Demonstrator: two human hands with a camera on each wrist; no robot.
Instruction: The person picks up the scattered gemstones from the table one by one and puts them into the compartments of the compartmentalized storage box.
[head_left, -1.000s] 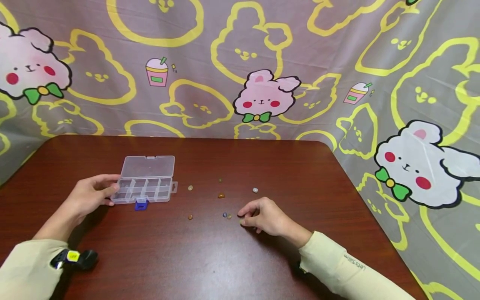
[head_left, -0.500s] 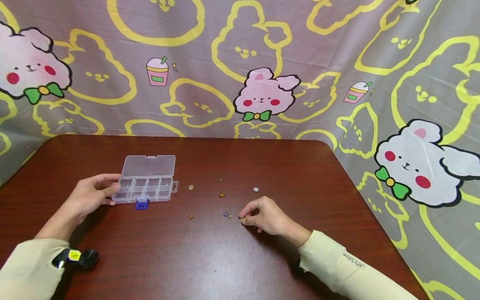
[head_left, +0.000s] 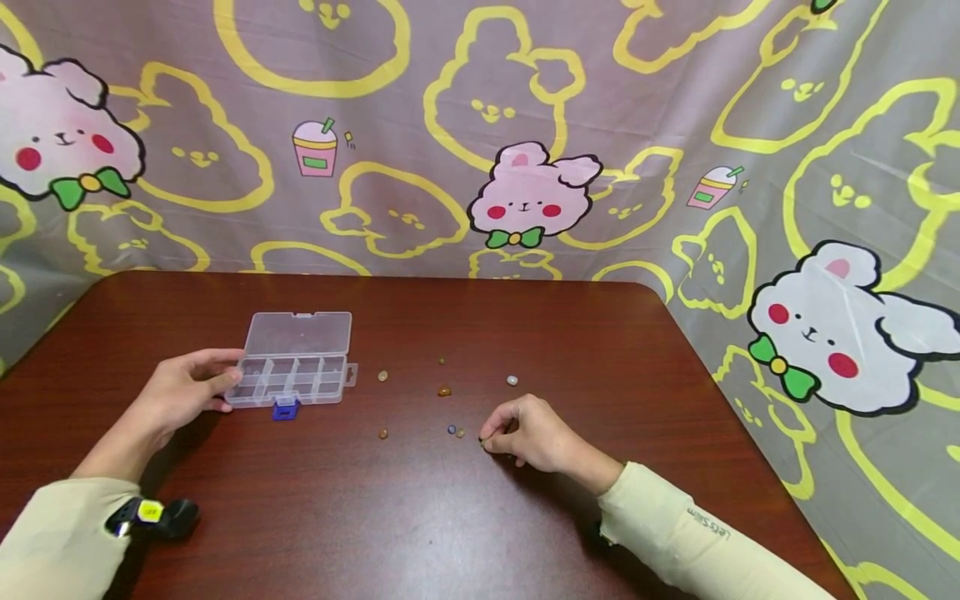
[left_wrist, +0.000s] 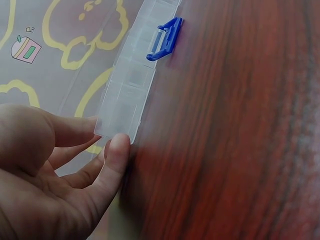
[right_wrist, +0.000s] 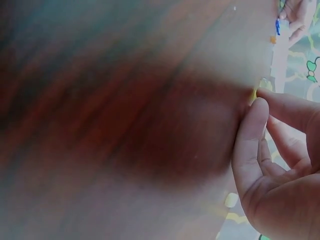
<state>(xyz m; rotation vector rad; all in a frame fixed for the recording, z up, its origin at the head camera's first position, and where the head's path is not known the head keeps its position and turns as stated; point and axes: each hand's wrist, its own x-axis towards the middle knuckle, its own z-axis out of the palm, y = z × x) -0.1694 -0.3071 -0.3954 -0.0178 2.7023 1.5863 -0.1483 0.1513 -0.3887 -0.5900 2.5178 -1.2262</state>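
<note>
A clear plastic compartment box (head_left: 298, 333) stands at the left of the table with its lid raised and a blue latch (head_left: 285, 410) at the front. My left hand (head_left: 180, 390) holds the box's left end between thumb and fingers; the left wrist view shows the thumb (left_wrist: 119, 150) on its edge. Right of centre, my right hand (head_left: 534, 433) pinches a small yellowish bead (right_wrist: 253, 95) between thumb and index finger, low at the tabletop. The fingertips cover most of that bead. Nearest to this hand lie a pale yellow bead (head_left: 461, 433) and a blue bead (head_left: 452, 430).
Across the brown table (head_left: 420, 517) lie an amber bead (head_left: 444, 391), an orange bead (head_left: 383, 433), a pale bead (head_left: 382, 376), a tiny green bead (head_left: 442, 361) and a white bead (head_left: 512, 380). A patterned curtain (head_left: 405, 125) hangs behind the table.
My right thumb and index finger have come together on the yellowish bead, which showed more between them a second ago. The left hand and the box have stayed in place.
</note>
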